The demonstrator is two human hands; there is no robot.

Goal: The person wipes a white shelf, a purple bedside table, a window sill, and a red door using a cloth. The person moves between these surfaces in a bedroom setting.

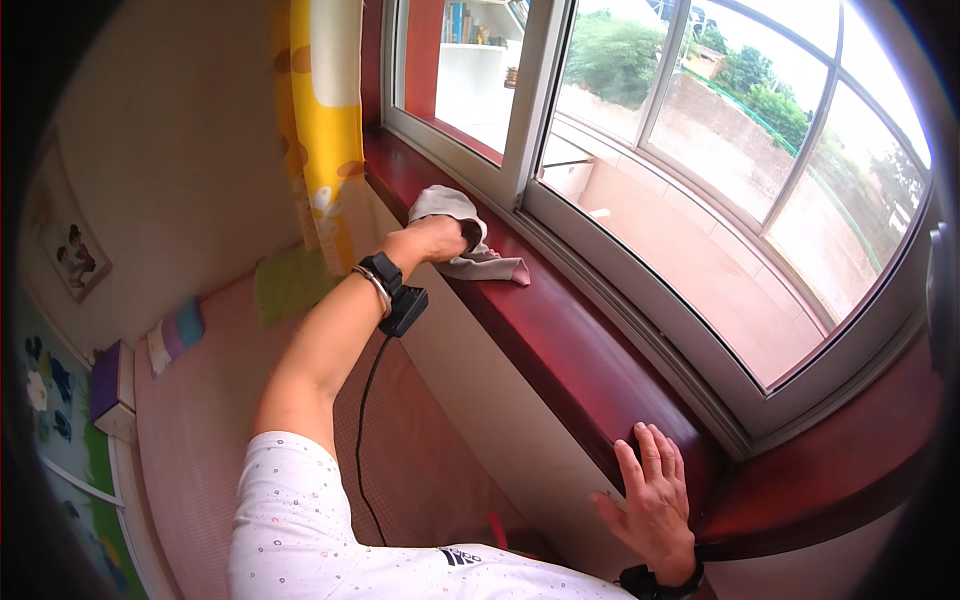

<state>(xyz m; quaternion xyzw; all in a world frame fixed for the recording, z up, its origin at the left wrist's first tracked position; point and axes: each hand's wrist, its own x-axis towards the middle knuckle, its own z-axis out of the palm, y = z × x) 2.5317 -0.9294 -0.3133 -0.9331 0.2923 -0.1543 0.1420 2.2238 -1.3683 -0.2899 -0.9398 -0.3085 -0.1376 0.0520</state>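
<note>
My left hand (439, 238) is at the far part of a dark red wooden windowsill (577, 360), its fingers curled into a light grey-beige cloth (448, 201). The cloth lies bunched on the sill, and one end (495, 268) trails towards me; the fingertips are hidden by it. Lower right, my right hand (651, 499) rests on the near end of the sill by its front edge, back up, fingers spread and holding nothing. Both wrists wear black devices; a black cable hangs from the left one.
A sliding window (645, 281) in a grey metal frame runs along the sill, with its track beside it. A yellow patterned curtain (322, 142) hangs at the far end. Below on the left are a bed with a pink cover (217, 375), a green pillow (292, 281) and a purple-and-white box (112, 390).
</note>
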